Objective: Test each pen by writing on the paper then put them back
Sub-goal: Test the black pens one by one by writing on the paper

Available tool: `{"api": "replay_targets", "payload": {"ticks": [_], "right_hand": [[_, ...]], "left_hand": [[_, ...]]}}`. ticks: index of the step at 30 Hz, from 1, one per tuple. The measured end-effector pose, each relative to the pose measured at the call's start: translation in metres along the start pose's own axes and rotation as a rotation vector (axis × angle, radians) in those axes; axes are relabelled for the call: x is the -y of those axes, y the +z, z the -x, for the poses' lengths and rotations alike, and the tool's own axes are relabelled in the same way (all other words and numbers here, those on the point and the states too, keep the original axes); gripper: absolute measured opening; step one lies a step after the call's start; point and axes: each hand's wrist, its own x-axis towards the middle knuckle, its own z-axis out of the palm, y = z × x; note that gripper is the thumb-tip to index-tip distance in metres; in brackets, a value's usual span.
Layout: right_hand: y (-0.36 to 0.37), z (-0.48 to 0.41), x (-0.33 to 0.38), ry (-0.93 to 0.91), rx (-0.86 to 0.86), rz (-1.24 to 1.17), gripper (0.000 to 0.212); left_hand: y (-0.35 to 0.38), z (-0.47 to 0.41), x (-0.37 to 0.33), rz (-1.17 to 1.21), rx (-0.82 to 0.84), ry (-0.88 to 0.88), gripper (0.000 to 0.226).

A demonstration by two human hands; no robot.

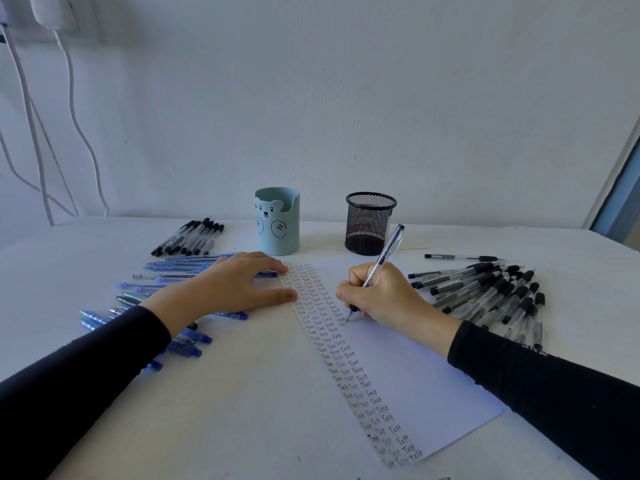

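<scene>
On the white worktop [225,410] a sheet of paper [398,368] lies slanted, with columns of the handwritten word "Test" running down its left side. The right grip [384,296] is closed round a clear pen [389,247], pinching it low on the barrel. The pen's tip touches the paper just right of the written columns and its far end tilts away toward the black mesh cup [370,223]. The left grip [235,285] lies flat and wide, holding nothing, with its fingertips on the paper's left edge and its palm over a spread of blue pens [180,268]. A heap of black pens [491,292] lies right of the paper, and a smaller bunch of black pens [190,237] lies near the bear cup [277,221], which stands left of the mesh cup. Both sleeves are black.
</scene>
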Motion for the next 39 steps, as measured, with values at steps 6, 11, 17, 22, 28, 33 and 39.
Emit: {"api": "replay_targets", "payload": {"ticks": [6, 11, 17, 22, 28, 33, 39], "right_hand": [[0.000, 0.000, -0.002, -0.010, 0.003, 0.001, 0.036], [0.000, -0.002, -0.003, -0.010, 0.004, 0.000, 0.037], [-0.008, -0.005, 0.005, -0.060, 0.001, -0.071, 0.042], [-0.024, -0.010, 0.009, -0.154, 0.007, 0.084, 0.026], [-0.031, -0.021, -0.010, -0.447, 0.018, 0.458, 0.027], [-0.016, -0.018, -0.021, -0.364, 0.170, 0.638, 0.035], [-0.025, -0.026, -0.018, -0.307, 0.154, 0.686, 0.033]], "left_hand": [[0.000, 0.001, -0.001, 0.011, -0.003, -0.002, 0.095], [-0.001, 0.001, -0.002, 0.002, -0.004, -0.001, 0.090], [-0.001, 0.001, -0.003, 0.009, -0.002, -0.006, 0.091], [-0.003, 0.002, -0.006, -0.003, 0.006, -0.017, 0.085], [-0.002, 0.002, -0.004, 0.001, 0.003, -0.009, 0.102], [0.000, 0.002, -0.004, 0.022, -0.024, -0.009, 0.108], [-0.001, 0.002, -0.002, 0.010, -0.022, 0.006, 0.104]]}}
